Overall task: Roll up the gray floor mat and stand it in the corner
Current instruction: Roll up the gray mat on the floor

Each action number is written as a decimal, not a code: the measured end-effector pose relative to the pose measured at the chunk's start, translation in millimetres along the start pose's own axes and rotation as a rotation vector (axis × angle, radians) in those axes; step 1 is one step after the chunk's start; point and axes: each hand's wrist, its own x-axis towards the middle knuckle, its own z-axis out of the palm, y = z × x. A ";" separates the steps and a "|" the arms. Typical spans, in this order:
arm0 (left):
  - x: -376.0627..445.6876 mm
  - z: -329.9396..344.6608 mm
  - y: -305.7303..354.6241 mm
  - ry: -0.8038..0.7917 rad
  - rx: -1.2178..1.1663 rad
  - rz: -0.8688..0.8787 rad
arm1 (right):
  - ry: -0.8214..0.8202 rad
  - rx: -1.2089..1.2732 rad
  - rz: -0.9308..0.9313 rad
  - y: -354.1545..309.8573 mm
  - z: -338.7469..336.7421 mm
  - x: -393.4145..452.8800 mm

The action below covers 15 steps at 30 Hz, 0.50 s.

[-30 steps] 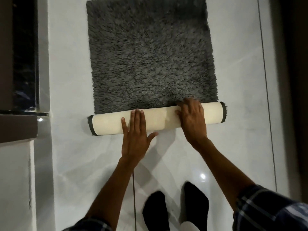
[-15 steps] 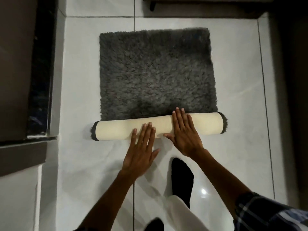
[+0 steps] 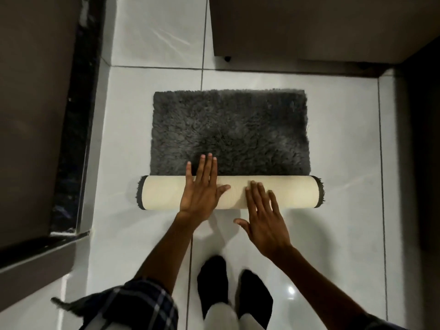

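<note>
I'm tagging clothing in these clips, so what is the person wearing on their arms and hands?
Both hands are bare: no gloves, rings or watch show on the left hand or the right hand. The forearms are uncovered too. Dark plaid sleeves with pale check lines are pushed up near the elbows, the left sleeve plainly visible, the right sleeve only at the picture's edge.

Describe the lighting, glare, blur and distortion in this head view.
Head view: dim overall, with the side walls nearly black; small bright glare spot on the glossy floor tile near the feet; soft shadows fall under the left hand and right hand beside the mat; the plaid sleeve and shoes are slightly smeared; wide-angle lens bends the tile lines and wall edges.
</note>
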 end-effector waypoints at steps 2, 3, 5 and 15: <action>0.5 -5.4 -3.3 0.077 0.002 0.019 | -0.027 -0.031 -0.025 9.2 -5.7 19.9; -0.6 -7.6 -5.2 0.107 -0.002 0.036 | -0.029 -0.036 -0.027 12.7 -9.2 32.5; -11.1 -7.7 -6.3 0.145 -0.005 0.091 | -0.032 -0.027 0.002 17.0 -17.7 55.2; 16.5 -23.4 -25.4 0.029 0.038 0.164 | 0.117 0.194 0.131 17.1 -77.0 131.8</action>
